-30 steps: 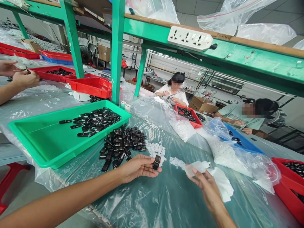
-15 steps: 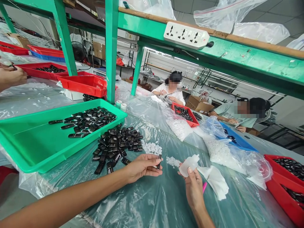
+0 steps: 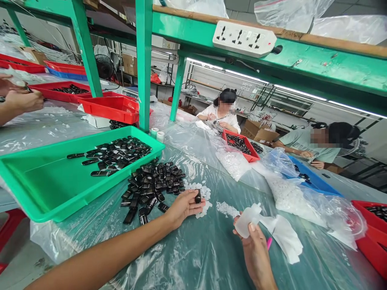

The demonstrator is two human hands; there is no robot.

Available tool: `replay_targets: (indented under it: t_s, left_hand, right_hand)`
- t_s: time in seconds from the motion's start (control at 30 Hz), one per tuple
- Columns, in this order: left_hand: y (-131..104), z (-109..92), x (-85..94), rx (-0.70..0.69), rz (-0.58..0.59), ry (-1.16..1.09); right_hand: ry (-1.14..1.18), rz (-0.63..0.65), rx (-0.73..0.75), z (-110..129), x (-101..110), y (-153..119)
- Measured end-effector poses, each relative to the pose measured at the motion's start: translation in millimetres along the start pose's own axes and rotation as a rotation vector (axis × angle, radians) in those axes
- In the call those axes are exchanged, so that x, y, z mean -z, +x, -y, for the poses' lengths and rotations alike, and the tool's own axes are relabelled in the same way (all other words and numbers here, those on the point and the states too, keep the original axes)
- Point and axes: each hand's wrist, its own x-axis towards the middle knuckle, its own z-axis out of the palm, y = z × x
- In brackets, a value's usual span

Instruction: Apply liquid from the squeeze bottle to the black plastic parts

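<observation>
At centre, the left hand [image 3: 181, 207] grips one black piece [image 3: 198, 197] between its fingers; at lower right, the right hand [image 3: 255, 249] grasps a translucent bottle [image 3: 245, 223]; similar pieces partly fill the green tray [image 3: 54, 177], left, others lying heaped [image 3: 151, 183] beside it, apparently mid-work.

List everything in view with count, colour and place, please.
Green tray: one, green, left
Black pieces: many, black, tray, table
White bits: two piles, white, table
Container: one, translucent white, right hand
Sheet: one, white, right
Red trays: several, red, across table
Blue trays: two, blue, either side
Bags: several, clear, right
Shelf: one, green, overhead
Power strip: one, white, shelf
Co-workers: two, white and green tops, opposite
Other hands: two, bare, left
Left hand: one, bare, centre
Right hand: one, bare, right
</observation>
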Motion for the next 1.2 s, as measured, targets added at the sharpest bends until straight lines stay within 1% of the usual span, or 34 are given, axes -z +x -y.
replay_targets:
  t_s: [0.17, 0.3, 0.47, 0.57, 0.7, 0.87, 0.97, 1.03, 1.13, 1.2]
  left_hand:
    - [-1.3, -2.9, 2.0, -0.010, 0.002, -0.110]
    - [-3.6, -4.1, 1.5, 0.002, -0.009, -0.114]
    - [-2.6, -3.3, 3.6, -0.015, 0.025, -0.094]
    - [-4.0, -4.6, 3.6, -0.050, 0.026, -0.031]
    - [-7.7, -8.5, 1.3, -0.102, 0.065, 0.103]
    - [-8.0, -11.3, 0.9, -0.186, 0.047, 0.315]
    - [-9.1, -13.4, 1.0, -0.241, 0.121, 0.440]
    - [-10.2, -14.8, 0.9, -0.269, 0.174, 0.469]
    - [-11.0, -16.6, 0.8, -0.262, 0.234, 0.454]
    - [-11.4, -18.2, 0.5, -0.237, 0.240, 0.454]
  right_hand:
    - [-0.026, 0.034, 0.011, 0.5, 1.4, 0.0]
    - [-0.043, 0.044, 0.025, 0.9, 1.6, -0.6]
    - [-0.043, 0.061, 0.011, -1.2, 4.1, 0.4]
    - [-0.040, 0.070, 0.000, -2.5, 5.5, 1.4]
    - [-0.048, 0.058, -0.020, -3.8, 5.9, 2.1]
    - [-0.037, 0.047, -0.038, -3.7, 6.8, 1.5]
    - [-0.036, 0.045, -0.040, -2.0, 7.0, 0.4]
    - [-0.042, 0.048, -0.036, -0.9, 6.5, -0.2]
    - [-0.045, 0.043, -0.037, -0.2, 5.7, -0.4]
    - [-0.046, 0.033, -0.041, -0.5, 5.9, -0.2]
